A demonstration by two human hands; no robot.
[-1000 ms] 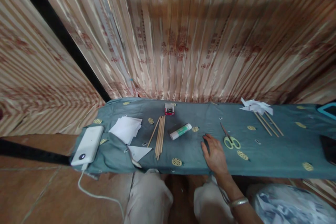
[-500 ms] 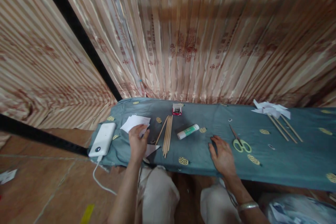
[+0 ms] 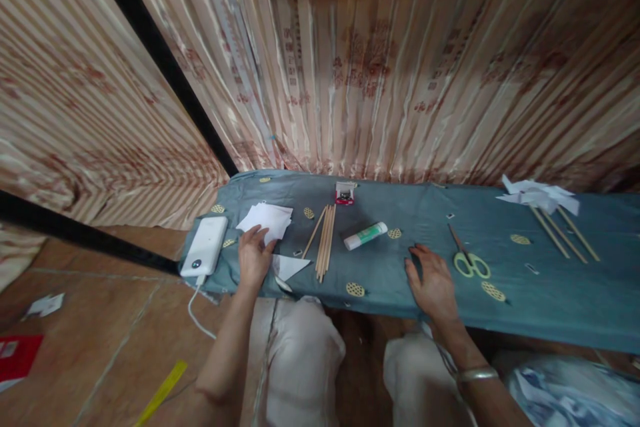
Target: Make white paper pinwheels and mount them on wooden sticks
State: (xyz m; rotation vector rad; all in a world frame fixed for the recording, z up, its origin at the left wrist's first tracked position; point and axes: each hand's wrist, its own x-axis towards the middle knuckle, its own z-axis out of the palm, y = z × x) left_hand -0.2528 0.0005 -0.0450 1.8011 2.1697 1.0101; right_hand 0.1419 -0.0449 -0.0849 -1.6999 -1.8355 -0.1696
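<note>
My left hand (image 3: 255, 255) is at the near edge of a small stack of white paper (image 3: 269, 217), fingertips on it and thumb apart. Beside its wrist lies a folded white paper triangle (image 3: 291, 267), with a small pale object (image 3: 283, 284) below it at the table's edge. My right hand (image 3: 433, 285) rests on the cloth, fingers apart and nothing in them. To its right are green-handled scissors (image 3: 470, 263). Between the hands lie several wooden sticks (image 3: 327, 243) and a glue stick (image 3: 365, 236). A small red and white box (image 3: 345, 193) stands behind them, open.
White paper pinwheels (image 3: 540, 195) on wooden sticks lie at the right on the blue-green tablecloth (image 3: 390, 287). A white power bank (image 3: 205, 247) with a cable sits at the left end. A black pole (image 3: 160, 60) slants before a striped curtain (image 3: 330, 80).
The whole view has shifted, so the table appears slightly higher. My left hand has drawn back from the paper stack, and more of the folded triangle shows. My right hand stays on the cloth.
</note>
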